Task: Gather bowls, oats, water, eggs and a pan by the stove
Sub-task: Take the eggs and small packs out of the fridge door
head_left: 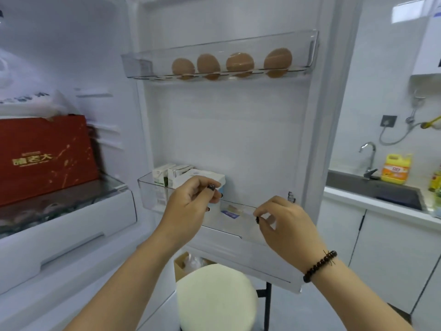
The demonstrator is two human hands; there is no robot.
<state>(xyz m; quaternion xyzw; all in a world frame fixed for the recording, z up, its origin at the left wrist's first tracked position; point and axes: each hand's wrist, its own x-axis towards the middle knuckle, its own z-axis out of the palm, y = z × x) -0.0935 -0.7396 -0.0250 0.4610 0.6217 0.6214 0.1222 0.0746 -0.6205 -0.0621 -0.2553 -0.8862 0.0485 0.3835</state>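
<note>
Brown eggs (231, 66), four, sit in upper door rack (312, 46). Head view: left hand (191, 201) and right hand (284, 223) loosely curled, holding nothing, by lower door bin (148, 187). Reach up; lift eggs singly, gently.

**Readable text in the open fridge and by the sink**

On the front of the red box (45, 154), inside the fridge at left: three gold Chinese characters, of which the last two read 老大; first character too blurred to tell. Above them a small gold line, unreadable.

On the white bag (28, 99) above the red box: dark printed characters, seen upside down and blurred, not readable.

On the small cartons (171, 174) in the lower door shelf: fine print and a barcode, too small to read.

On the yellow detergent bottle (395, 169) beside the sink: a red and white label, text not legible.
</note>
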